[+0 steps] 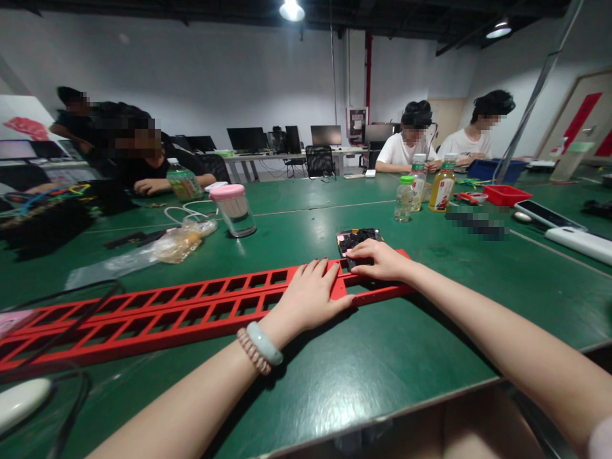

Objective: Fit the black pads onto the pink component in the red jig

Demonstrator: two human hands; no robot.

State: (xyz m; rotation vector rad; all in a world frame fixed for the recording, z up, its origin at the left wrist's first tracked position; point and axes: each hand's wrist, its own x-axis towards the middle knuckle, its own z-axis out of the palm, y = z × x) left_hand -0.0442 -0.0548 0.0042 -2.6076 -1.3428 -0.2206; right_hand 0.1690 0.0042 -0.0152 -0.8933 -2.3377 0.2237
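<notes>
A long red rack (191, 317) with two rows of rectangular openings lies across the green table in front of me. My left hand (310, 292) rests flat on its right part, fingers stretched and spread, pressing on the red surface. At the right end of the rack my right hand (382, 260) is bent with thumb and fingers closed around a small black part (352, 264), whose exact kind is hard to make out. Just behind those fingers sits a shallow tray (363, 234) heaped with black pieces. A bracelet and beads circle my left wrist.
Beyond the rack stand a pink-lidded jar (234, 211) and a plastic bag (157, 252). Several drink bottles (442, 185) and a red bin (507, 194) are at the right. A black cable (98, 305) crosses the rack's left end. Co-workers sit across the table.
</notes>
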